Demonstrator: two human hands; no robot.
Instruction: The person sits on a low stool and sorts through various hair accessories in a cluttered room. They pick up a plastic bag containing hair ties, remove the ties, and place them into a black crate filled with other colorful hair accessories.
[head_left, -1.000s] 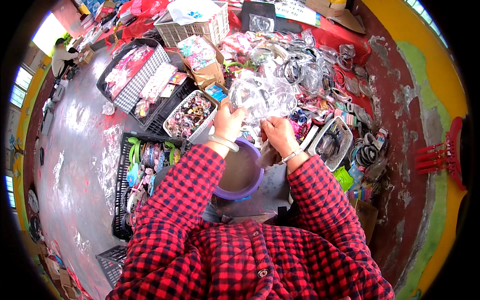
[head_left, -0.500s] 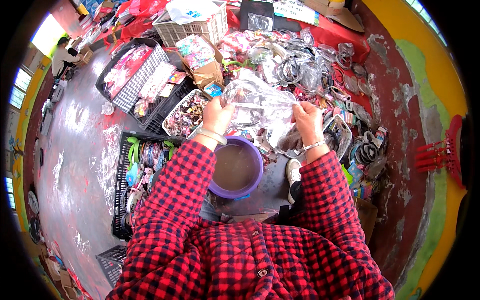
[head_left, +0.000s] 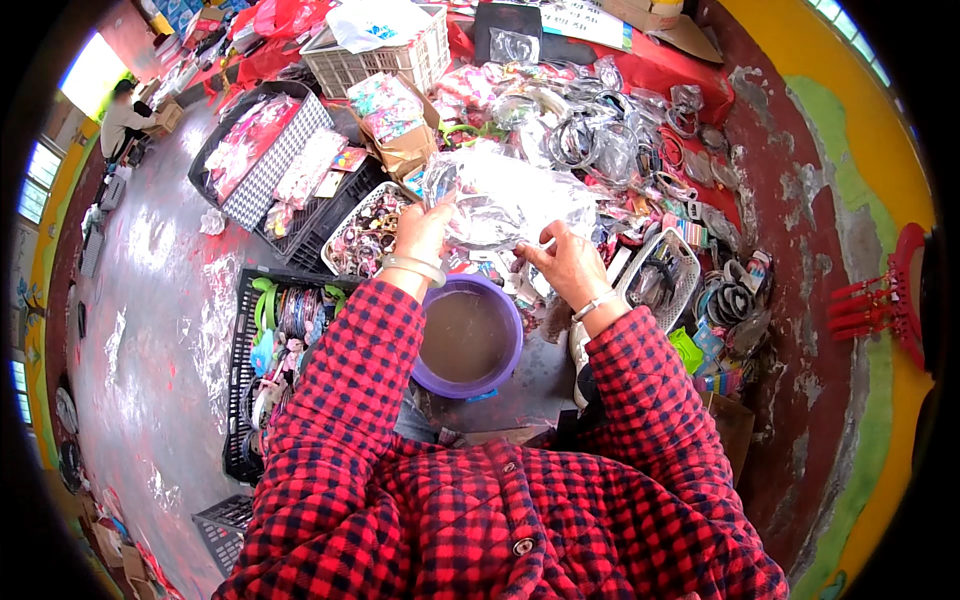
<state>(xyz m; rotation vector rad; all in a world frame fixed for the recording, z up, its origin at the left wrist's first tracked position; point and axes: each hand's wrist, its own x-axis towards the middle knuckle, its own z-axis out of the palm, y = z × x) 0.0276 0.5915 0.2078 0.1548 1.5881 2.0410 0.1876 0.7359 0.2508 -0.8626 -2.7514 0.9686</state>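
Observation:
My left hand (head_left: 422, 235) is closed on the left side of a clear plastic bag (head_left: 490, 215), which holds dark, ring-shaped things that look like headbands. At the bag's lower right edge, the thumb and fingers of my right hand (head_left: 572, 266) are pinched together on the plastic. Glare hides part of the bag's contents. Just below the hands stands a purple basin (head_left: 518, 345) of murky water. Beneath the right hand, a white basket (head_left: 690, 290) with dark items lies close by.
Packaged hair accessories (head_left: 590, 140) are heaped on red cloth ahead. On the left are a black crate (head_left: 240, 370) of headbands, a white basket (head_left: 345, 225) of small hair ties and a checked bin (head_left: 285, 165). A person (head_left: 122, 120) sits far left. A white shoe (head_left: 579, 365) is beside the basin.
My right hand has moved left and down, closer to my left hand, and now pinches the bag's lower edge. The bag is no longer spread wide between the hands.

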